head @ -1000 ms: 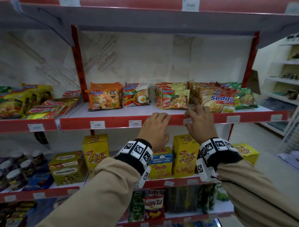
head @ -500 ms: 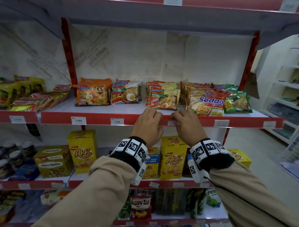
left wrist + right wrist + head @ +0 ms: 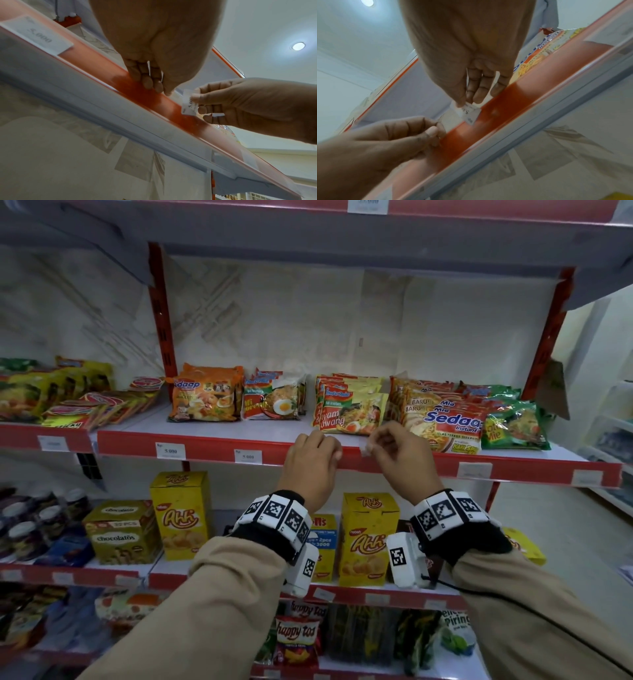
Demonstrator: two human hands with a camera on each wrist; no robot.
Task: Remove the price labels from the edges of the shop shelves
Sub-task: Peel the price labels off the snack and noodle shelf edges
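Small white paper price label [image 3: 188, 103] pinched in right hand [image 3: 399, 455], just right of left hand [image 3: 313, 458] | left fingers curled onto long red shelf-edge strip [image 3: 212, 445] running left-right.

The right hand [image 3: 402, 455] pinches a price label [image 3: 188, 104] just off the red shelf edge [image 3: 394, 463]. Open air lies toward the person. Noodle packets [image 3: 442, 419] crowd just behind; the left hand [image 3: 313, 463] blocks alongside.
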